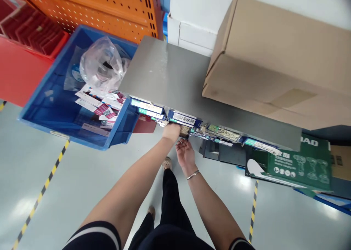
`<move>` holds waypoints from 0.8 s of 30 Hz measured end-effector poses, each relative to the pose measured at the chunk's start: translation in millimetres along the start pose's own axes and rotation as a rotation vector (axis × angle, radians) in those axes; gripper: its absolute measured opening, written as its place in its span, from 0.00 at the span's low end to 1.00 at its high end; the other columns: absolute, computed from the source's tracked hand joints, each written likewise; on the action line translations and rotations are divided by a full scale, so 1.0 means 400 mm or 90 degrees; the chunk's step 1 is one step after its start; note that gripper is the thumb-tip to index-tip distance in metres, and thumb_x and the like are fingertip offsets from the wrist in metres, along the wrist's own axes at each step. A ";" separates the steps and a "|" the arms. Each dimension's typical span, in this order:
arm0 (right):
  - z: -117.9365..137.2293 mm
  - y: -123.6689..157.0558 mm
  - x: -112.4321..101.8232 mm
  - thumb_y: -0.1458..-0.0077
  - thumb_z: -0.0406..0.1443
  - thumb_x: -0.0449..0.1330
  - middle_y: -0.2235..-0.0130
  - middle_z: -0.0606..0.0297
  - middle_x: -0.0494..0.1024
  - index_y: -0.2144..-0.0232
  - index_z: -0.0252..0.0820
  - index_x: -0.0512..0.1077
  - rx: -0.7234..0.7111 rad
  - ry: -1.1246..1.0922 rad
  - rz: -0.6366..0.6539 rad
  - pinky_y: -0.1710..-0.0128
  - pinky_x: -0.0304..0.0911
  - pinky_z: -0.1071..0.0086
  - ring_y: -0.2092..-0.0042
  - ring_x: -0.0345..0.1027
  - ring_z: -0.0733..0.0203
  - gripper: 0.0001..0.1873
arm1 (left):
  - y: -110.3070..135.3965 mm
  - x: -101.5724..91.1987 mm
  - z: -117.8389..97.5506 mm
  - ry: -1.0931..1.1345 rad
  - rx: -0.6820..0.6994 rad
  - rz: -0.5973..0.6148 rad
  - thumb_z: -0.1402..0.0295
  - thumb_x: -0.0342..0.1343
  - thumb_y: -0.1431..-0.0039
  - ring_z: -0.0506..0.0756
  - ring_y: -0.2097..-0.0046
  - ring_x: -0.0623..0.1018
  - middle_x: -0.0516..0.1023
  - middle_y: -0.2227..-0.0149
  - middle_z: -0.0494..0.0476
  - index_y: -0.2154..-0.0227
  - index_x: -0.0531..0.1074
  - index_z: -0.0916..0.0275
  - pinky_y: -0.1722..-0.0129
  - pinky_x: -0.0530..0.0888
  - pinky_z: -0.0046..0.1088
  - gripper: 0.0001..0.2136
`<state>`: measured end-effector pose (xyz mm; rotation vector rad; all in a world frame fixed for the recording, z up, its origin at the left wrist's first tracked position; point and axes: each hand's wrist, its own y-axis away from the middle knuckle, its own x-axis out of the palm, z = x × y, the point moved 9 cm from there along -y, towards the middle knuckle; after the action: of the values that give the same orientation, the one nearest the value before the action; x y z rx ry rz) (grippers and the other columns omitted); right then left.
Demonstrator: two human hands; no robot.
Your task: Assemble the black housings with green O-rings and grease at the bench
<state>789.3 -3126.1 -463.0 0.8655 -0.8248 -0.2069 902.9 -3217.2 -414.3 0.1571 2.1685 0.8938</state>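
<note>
My left hand (172,132) reaches to a small pulled-out parts drawer (184,130) on the front of a grey metal cabinet. Its fingers are hidden at the drawer. Just below that drawer, my right hand (185,153) is turned palm up with the fingers curled together; whether a small piece sits between the fingertips is too small to tell. Above both hands is a blue drawer front with a handwritten label (183,118). Further right, another drawer with small metallic-looking parts (223,133) stands partly out.
A blue crate (41,105) with printed cards and a plastic bag stands at left, beside red bins (41,30). A large cardboard box (274,59) rests on the grey cabinet top (175,74). At lower right, a green box (298,164) juts out. Yellow-black tape (49,180) marks the floor.
</note>
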 end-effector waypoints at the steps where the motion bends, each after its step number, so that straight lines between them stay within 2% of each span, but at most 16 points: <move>1: 0.004 -0.005 0.000 0.38 0.36 0.52 0.69 0.67 0.75 0.74 0.44 0.64 -0.005 0.003 -0.001 0.64 0.68 0.68 0.67 0.70 0.64 0.11 | 0.010 -0.004 0.000 0.043 -0.002 -0.010 0.63 0.57 0.38 0.59 0.49 0.75 0.78 0.55 0.59 0.60 0.74 0.65 0.46 0.70 0.48 0.10; 4: 0.027 -0.036 0.011 0.38 0.38 0.51 0.68 0.67 0.76 0.72 0.45 0.66 -0.026 0.019 -0.002 0.62 0.68 0.67 0.65 0.71 0.63 0.11 | 0.080 -0.019 0.011 0.214 -0.008 -0.044 0.64 0.58 0.39 0.56 0.53 0.75 0.77 0.59 0.56 0.62 0.75 0.63 0.49 0.70 0.41 0.08; 6: 0.048 -0.067 0.031 0.38 0.39 0.51 0.67 0.66 0.78 0.72 0.45 0.67 -0.037 0.032 0.004 0.60 0.68 0.66 0.62 0.73 0.62 0.11 | 0.165 -0.021 0.037 0.357 -0.021 -0.051 0.63 0.58 0.41 0.53 0.62 0.73 0.75 0.67 0.52 0.65 0.75 0.62 0.58 0.70 0.32 0.08; 8: 0.072 -0.099 0.056 0.39 0.40 0.52 0.64 0.66 0.79 0.72 0.45 0.68 -0.044 0.046 0.015 0.59 0.68 0.64 0.57 0.74 0.60 0.11 | 0.275 -0.013 0.082 0.517 -0.056 -0.038 0.59 0.55 0.40 0.49 0.73 0.66 0.65 0.76 0.47 0.69 0.73 0.62 0.70 0.65 0.27 0.11; 10: 0.094 -0.118 0.079 0.40 0.41 0.52 0.61 0.66 0.80 0.71 0.45 0.70 -0.045 0.069 0.026 0.58 0.67 0.63 0.53 0.74 0.58 0.11 | 0.401 0.002 0.134 0.687 -0.102 -0.008 0.57 0.51 0.39 0.47 0.79 0.55 0.53 0.80 0.43 0.69 0.69 0.61 0.77 0.56 0.25 0.12; 12: 0.105 -0.109 0.094 0.41 0.42 0.51 0.58 0.68 0.80 0.68 0.47 0.71 -0.039 0.108 0.037 0.57 0.67 0.64 0.50 0.73 0.59 0.11 | 0.530 0.010 0.178 0.849 -0.128 0.013 0.58 0.51 0.41 0.46 0.78 0.54 0.52 0.78 0.43 0.71 0.63 0.60 0.77 0.55 0.25 0.11; 14: 0.087 -0.058 0.105 0.42 0.43 0.51 0.55 0.71 0.79 0.64 0.50 0.72 -0.014 0.175 0.056 0.58 0.66 0.66 0.50 0.73 0.61 0.11 | 0.656 0.011 0.214 0.995 -0.139 0.002 0.60 0.53 0.43 0.46 0.76 0.57 0.55 0.75 0.45 0.73 0.60 0.60 0.76 0.57 0.25 0.11; 16: 0.027 0.045 0.118 0.43 0.42 0.54 0.54 0.70 0.79 0.61 0.51 0.73 0.036 0.274 0.098 0.60 0.66 0.68 0.53 0.73 0.63 0.10 | 0.780 0.012 0.247 1.117 -0.137 -0.044 0.62 0.54 0.43 0.47 0.75 0.61 0.58 0.74 0.47 0.73 0.60 0.60 0.74 0.60 0.25 0.10; 18: -0.078 0.206 0.136 0.46 0.39 0.60 0.56 0.66 0.80 0.62 0.49 0.75 0.114 0.400 0.184 0.65 0.65 0.71 0.59 0.74 0.62 0.09 | 0.907 0.017 0.283 1.213 -0.124 -0.120 0.64 0.55 0.43 0.47 0.75 0.64 0.61 0.74 0.48 0.72 0.64 0.62 0.73 0.62 0.25 0.08; 20: -0.214 0.421 0.152 0.50 0.37 0.65 0.61 0.60 0.80 0.64 0.44 0.78 0.215 0.532 0.322 0.69 0.64 0.70 0.64 0.73 0.59 0.09 | 1.046 0.032 0.327 1.284 -0.103 -0.222 0.66 0.56 0.42 0.48 0.74 0.67 0.65 0.74 0.50 0.70 0.67 0.63 0.73 0.63 0.26 0.07; 22: -0.346 0.668 0.150 0.50 0.38 0.67 0.63 0.57 0.80 0.65 0.41 0.79 0.309 0.639 0.491 0.68 0.65 0.67 0.64 0.73 0.56 0.09 | 1.200 0.065 0.376 1.335 -0.079 -0.343 0.66 0.57 0.42 0.49 0.73 0.70 0.69 0.72 0.53 0.69 0.69 0.65 0.73 0.65 0.26 0.07; 24: -0.445 0.917 0.137 0.45 0.40 0.63 0.61 0.59 0.78 0.62 0.45 0.79 0.306 0.759 0.728 0.64 0.66 0.65 0.63 0.72 0.56 0.09 | 1.372 0.126 0.424 1.369 -0.054 -0.481 0.67 0.57 0.42 0.50 0.72 0.72 0.72 0.72 0.55 0.69 0.71 0.66 0.72 0.67 0.26 0.07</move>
<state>897.0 -2808.0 -225.4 0.6568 -0.1043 1.4380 895.6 -2695.7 -168.8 -2.5153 3.1967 0.5168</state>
